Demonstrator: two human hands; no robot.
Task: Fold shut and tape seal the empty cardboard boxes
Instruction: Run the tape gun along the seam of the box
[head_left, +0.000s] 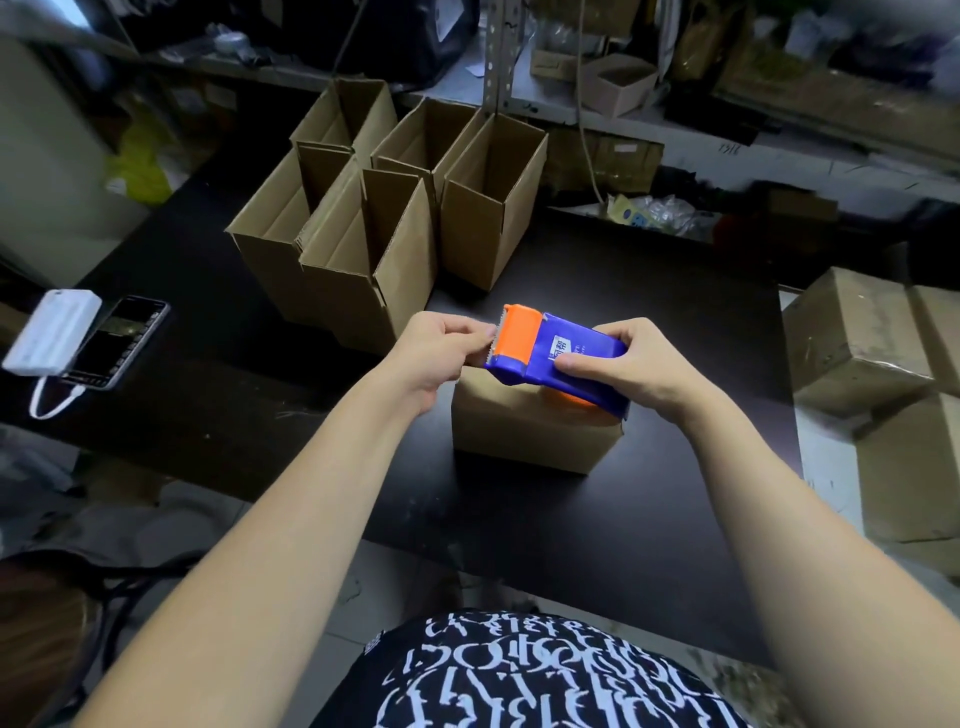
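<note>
The right hand (623, 369) grips the blue body of the dispenser (556, 353), fingers curled over its top and thumb under the near side. It holds the tool just above the shut box (530, 431), probably so the tape can go straight down onto the seam. The left hand (441, 353) pinches at the serrated edge by the orange roller, fingertips closed on what seems to be the free end of the tape. The tape itself is too thin and clear to make out. That grip suggests the end is being picked loose or drawn out before it is stuck down.

The dispenser's long axis runs from far-left to near-right, and its blade end points left, toward the left hand. The box sits near the middle of the bench (623, 519), its flaps apparently folded down and its front face turned towards the person. The dispenser hides much of its top. Behind it stand several open boxes (395, 218), packed together with flaps upright, likely waiting their turn.
</note>
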